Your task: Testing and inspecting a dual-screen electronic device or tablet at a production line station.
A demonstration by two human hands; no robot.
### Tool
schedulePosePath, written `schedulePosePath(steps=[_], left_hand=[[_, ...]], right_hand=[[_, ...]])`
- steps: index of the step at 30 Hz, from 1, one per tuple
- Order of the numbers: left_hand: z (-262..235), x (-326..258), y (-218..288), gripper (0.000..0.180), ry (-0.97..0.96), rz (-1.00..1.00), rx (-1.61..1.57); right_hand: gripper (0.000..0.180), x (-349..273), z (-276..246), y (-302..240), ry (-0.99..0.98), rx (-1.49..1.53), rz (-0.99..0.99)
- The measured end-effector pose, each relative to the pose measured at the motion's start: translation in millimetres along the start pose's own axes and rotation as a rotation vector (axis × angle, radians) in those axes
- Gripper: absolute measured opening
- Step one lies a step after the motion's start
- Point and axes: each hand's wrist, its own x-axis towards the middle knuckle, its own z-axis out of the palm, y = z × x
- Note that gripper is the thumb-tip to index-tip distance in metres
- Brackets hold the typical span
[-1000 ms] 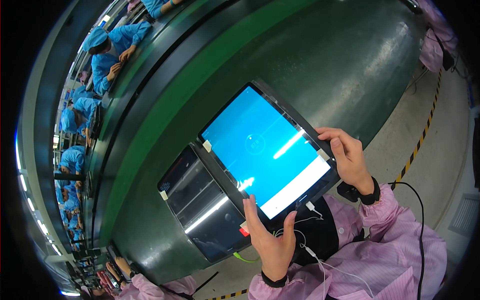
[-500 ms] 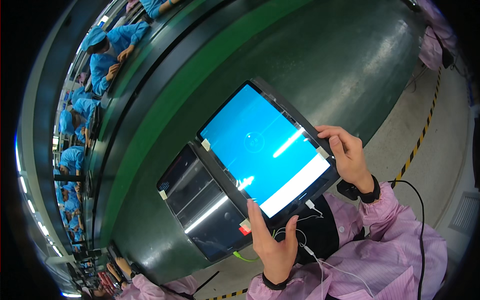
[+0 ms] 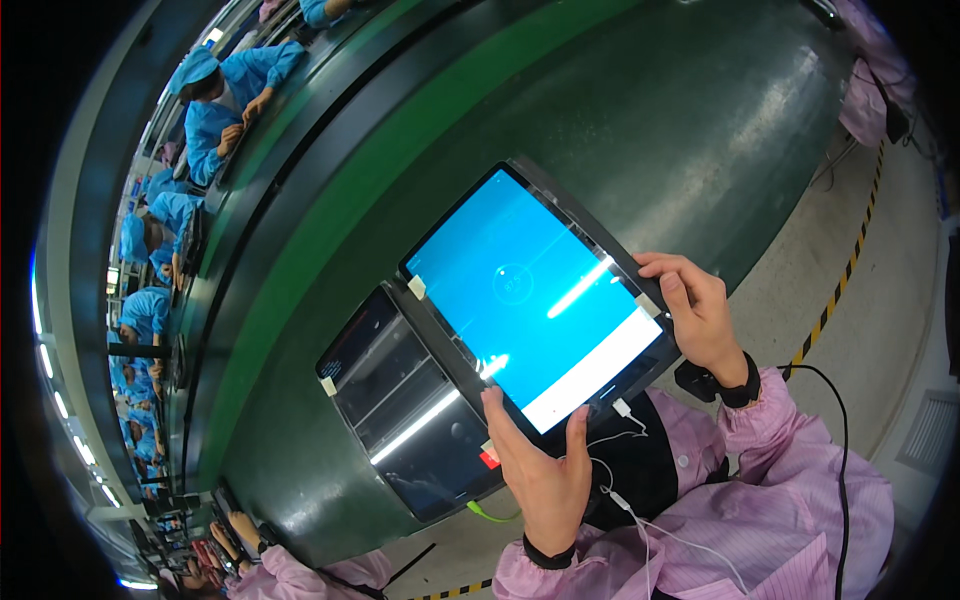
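Tablet (image 3: pixel 530 310) (blue-lit; face up) between left hand (image 3: pixel 540 485) and right hand (image 3: pixel 702 318)

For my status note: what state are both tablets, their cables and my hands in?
Lit tablet: screen on
Dark tablet: screen mostly black
White cable: plugged into lit tablet
Green cable: seemingly plugged into dark tablet
Left hand: spread, at lit tablet's corner
Right hand: at lit tablet's edge

Two tablets (image 3: pixel 540 270) (image 3: pixel 405 385), the wearer's two hands (image 3: pixel 548 485) (image 3: pixel 703 322), one red tag (image 3: pixel 488 459), one grille (image 3: pixel 929 428)
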Motion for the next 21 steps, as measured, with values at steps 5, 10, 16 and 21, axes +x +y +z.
schedulePosePath(steps=[5, 10, 16, 21], left_hand=[[6, 6, 5, 0.080, -0.041, 0.040, 0.072], [3, 5, 7, 0.077, -0.003, 0.019, -0.115], [3, 5, -1, 0.065, 0.047, -0.039, -0.296], [0, 5, -2, 0.063, 0.023, -0.073, -0.294]], right_hand=[[0.023, 0, 1, 6, 0.018, 0.015, -0.044], [0.023, 1, 2, 6, 0.027, 0.028, -0.050], [0.022, 1, 1, 4, 0.030, -0.001, -0.034], [0.024, 3, 3, 4, 0.041, 0.001, -0.056]])
